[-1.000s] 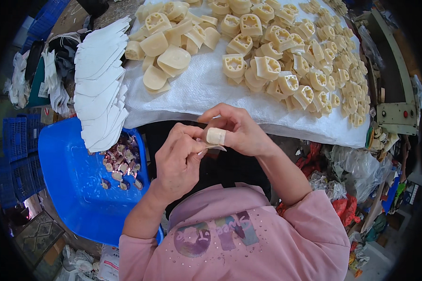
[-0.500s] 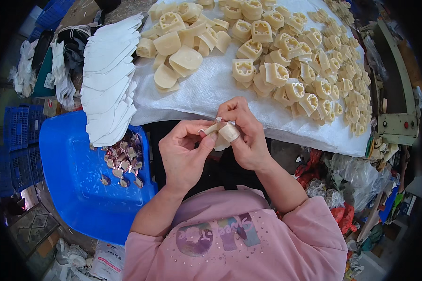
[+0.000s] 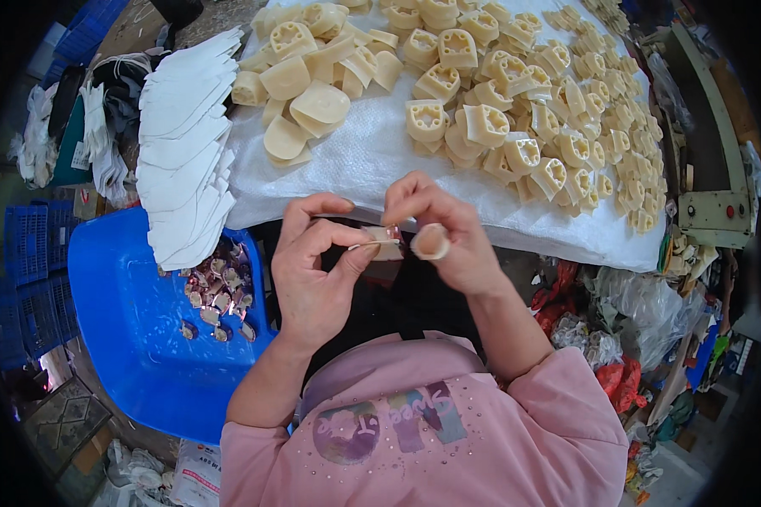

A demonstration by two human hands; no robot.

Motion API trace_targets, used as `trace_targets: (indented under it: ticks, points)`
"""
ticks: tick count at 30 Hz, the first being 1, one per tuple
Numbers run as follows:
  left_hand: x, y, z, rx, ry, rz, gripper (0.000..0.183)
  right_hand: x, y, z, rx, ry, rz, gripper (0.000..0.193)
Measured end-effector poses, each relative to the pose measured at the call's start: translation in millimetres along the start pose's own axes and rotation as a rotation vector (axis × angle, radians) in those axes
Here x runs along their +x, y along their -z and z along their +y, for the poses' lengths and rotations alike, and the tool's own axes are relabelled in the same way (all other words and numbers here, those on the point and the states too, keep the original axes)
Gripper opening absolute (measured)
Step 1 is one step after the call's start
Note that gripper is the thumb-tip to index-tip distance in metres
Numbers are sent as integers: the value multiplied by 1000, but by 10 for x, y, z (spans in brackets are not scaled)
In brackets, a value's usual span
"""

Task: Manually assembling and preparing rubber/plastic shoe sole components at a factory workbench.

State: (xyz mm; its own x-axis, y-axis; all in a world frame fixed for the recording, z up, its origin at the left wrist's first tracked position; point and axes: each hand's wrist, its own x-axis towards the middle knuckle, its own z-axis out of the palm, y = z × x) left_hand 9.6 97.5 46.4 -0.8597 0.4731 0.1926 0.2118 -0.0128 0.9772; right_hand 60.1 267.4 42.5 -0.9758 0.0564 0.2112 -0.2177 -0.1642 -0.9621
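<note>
My left hand (image 3: pixel 317 262) pinches a small beige-faced piece (image 3: pixel 382 245) between thumb and fingers. A shiny reddish edge shows at its far right, like the pieces in the tub. My right hand (image 3: pixel 452 237) is beside it, fingers curled, the index fingertip at the piece's reddish end. A pale wrap (image 3: pixel 431 242) covers the right thumb tip. Whitish material shows between the right fingers, too small to name. Beyond my hands, many hollow beige plastic pieces (image 3: pixel 425 120), shaped like shoe heels, lie on a white woven sheet (image 3: pixel 355 160).
At left stands a blue tub (image 3: pixel 144 363) with small shiny purple-and-beige pieces (image 3: pixel 220 291) in it. White overlapping sheets (image 3: pixel 182 144) hang over its far edge. Blue crates (image 3: pixel 34 245) stand further left. Clear plastic bags (image 3: pixel 634 304) and a green metal frame (image 3: pixel 719 220) are at right.
My hands have drawn slightly apart, and the small piece now lies flatter in my left fingers. My left index finger has lifted away. The view has shifted slightly.
</note>
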Motion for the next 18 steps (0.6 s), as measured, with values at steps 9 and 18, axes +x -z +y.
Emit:
trace_targets:
  ticks: [9,18]
  points:
    - [-64,44,-22,151,-328,-49,27,82,105,-142,-314,102,-62,53]
    - [-117,-114,-12,-584,366,-260,57,18,-101,-62,-543,322,-41,51]
